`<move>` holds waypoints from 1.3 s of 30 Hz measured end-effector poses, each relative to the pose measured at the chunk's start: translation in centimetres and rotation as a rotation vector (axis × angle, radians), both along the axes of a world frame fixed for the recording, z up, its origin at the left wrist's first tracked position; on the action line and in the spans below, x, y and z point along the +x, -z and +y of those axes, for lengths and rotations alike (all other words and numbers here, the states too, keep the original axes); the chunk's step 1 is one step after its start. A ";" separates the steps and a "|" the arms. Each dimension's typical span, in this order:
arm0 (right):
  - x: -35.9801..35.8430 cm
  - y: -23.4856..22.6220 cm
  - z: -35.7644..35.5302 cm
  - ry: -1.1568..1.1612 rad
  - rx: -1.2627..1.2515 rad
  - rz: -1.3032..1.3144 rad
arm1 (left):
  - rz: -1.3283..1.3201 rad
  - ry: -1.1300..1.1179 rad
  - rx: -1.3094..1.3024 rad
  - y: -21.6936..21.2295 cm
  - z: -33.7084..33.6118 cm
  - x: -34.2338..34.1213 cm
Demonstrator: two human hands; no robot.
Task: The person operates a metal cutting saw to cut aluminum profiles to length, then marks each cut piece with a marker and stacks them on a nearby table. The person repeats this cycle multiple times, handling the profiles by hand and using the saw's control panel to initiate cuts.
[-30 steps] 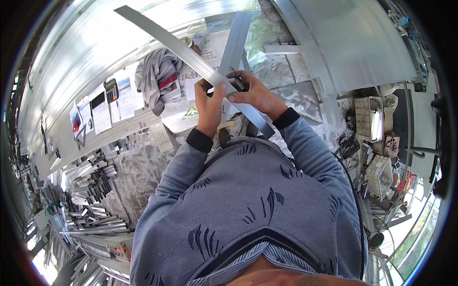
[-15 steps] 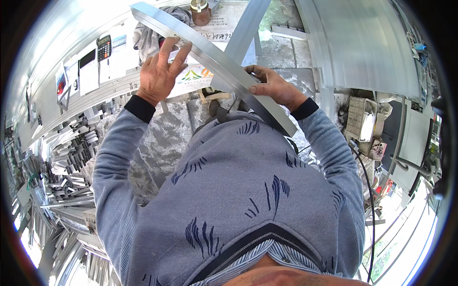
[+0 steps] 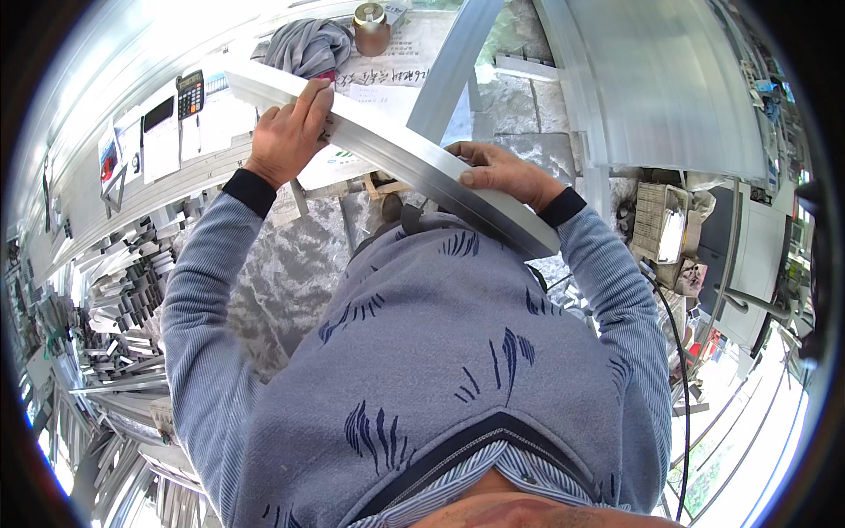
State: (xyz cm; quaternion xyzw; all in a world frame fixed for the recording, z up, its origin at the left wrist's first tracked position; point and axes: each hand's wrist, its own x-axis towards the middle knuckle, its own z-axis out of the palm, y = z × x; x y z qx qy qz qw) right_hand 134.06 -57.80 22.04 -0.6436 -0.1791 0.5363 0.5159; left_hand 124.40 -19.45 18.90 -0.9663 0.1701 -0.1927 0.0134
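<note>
I hold a long silver aluminium profile (image 3: pixel 396 150) slanting from upper left to lower right across my chest. My left hand (image 3: pixel 290 132) grips it near its upper left end, fingers curled over its top edge. My right hand (image 3: pixel 502 172) clasps its middle part, thumb on the near face. The profile's lower end (image 3: pixel 537 242) rests just above my blue patterned sweater. A second grey profile (image 3: pixel 453 66) runs upward behind the one I hold.
A workbench (image 3: pixel 220 145) carries a calculator (image 3: pixel 190 93), papers, a grey cloth (image 3: pixel 308 44) and a brass-coloured cup (image 3: pixel 371 16). Racks of several metal profiles (image 3: pixel 106 308) stand at the left. A large metal sheet (image 3: pixel 669 88) and a cluttered box (image 3: pixel 664 233) lie at the right.
The profile has come lower and nearer to my chest. My left hand slid along it toward the upper left end, and my right hand shifted onto its middle.
</note>
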 end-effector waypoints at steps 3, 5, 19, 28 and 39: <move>3.7 -0.7 -2.0 0.111 0.068 -0.043 | 0.189 -0.046 -0.105 -0.2 0.5 -1.5; 7.7 -1.1 -4.6 0.369 0.137 -0.213 | 0.273 -0.111 -0.166 0.0 0.5 -2.6; 30.1 8.8 -31.8 1.208 0.337 -0.161 | 0.572 -0.878 -0.619 4.7 -20.1 10.7; 30.9 13.6 -30.3 0.968 0.131 -0.078 | 0.628 -1.071 -0.579 8.0 -25.7 22.1; 29.7 14.6 -32.3 0.818 -0.017 -0.130 | 0.533 -1.074 -0.506 11.6 -26.8 23.7</move>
